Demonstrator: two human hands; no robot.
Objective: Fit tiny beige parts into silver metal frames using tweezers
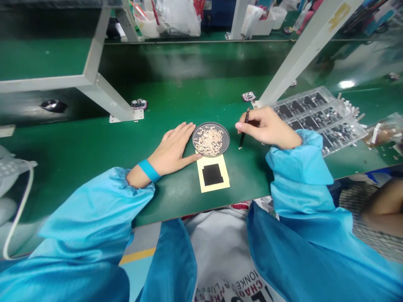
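Note:
My left hand (175, 150) lies flat on the green bench, fingers stretched out, its thumb and fingertips against the rim of a round dark dish. That dish (226, 143) holds many tiny pale and dark pieces. Partly under its near edge is a yellow sheet (215, 188) bearing a black square piece (213, 174). To the right of the dish, my right hand (262, 127) is closed around black tweezers (243, 138), tips pointing down close to the bench. A tiny pale bit (240, 148) is at the tips; whether they grip it I cannot tell.
A clear compartment tray (330, 93) with dark parts and strips lies at the right, beside a plastic bag (385, 130). White shelf posts (110, 98) stand at left and right. Small devices (248, 97) sit near their feet. Another person's arm (385, 205) is at the right edge.

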